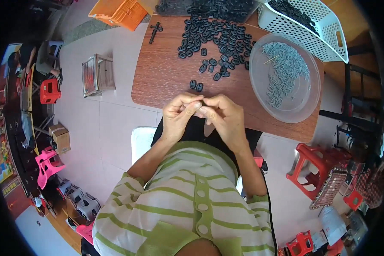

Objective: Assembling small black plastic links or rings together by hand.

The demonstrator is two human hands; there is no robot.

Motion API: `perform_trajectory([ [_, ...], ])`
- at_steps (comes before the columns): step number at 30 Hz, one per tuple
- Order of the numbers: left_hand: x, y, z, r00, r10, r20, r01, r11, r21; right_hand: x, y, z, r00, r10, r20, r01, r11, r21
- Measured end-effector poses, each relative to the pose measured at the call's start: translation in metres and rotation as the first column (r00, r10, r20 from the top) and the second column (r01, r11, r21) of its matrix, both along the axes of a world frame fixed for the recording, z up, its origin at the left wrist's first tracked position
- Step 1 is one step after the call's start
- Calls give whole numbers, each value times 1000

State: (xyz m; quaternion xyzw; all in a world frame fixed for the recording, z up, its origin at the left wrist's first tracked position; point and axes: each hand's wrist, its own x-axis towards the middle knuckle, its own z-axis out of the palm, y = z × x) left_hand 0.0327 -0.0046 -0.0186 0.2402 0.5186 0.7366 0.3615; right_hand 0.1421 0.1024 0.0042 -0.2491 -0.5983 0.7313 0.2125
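Observation:
Both of my hands meet at the near edge of the wooden table [158, 72], fingertips pinched together. My left hand [178, 114] and my right hand [226, 117] close on something small and dark between thumbs and forefingers; the fingers hide most of it, so its kind cannot be made out. Just beyond my fingers lie two black oval pieces with two holes [196, 85]. Farther off, a spread of the same black oval pieces [200, 36] covers the far middle of the table. A round clear plastic tub [260, 102] to the right holds many small grey screw-like pins [288, 68].
A clear bin of black parts [209, 8] and a white perforated basket [333, 38] stand at the far side. A small black cross-shaped tool [155, 32] lies at far left. Around the table are an orange crate [119, 15], a metal stool [98, 76] and a red stool [311, 166].

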Motion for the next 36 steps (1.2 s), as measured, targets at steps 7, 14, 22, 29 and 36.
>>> perform_trajectory([
  [7,-38,63,38,729,-25,-684,-160,966,-205,-16,88,50,938,-343,-53,338,867,367],
  [14,-52,73,18,541,-143,-829,-245,916,-318,7,220,80,684,-697,-218,626,407,665],
  [22,-48,80,21,418,-210,-884,-288,892,-348,26,243,73,764,-623,-168,455,335,825],
  [29,-56,85,25,569,-273,-776,-213,862,-459,106,178,39,705,-633,321,142,569,810],
  [36,-53,84,27,549,-263,-794,-230,865,-446,124,150,34,603,-641,475,-16,585,811],
])
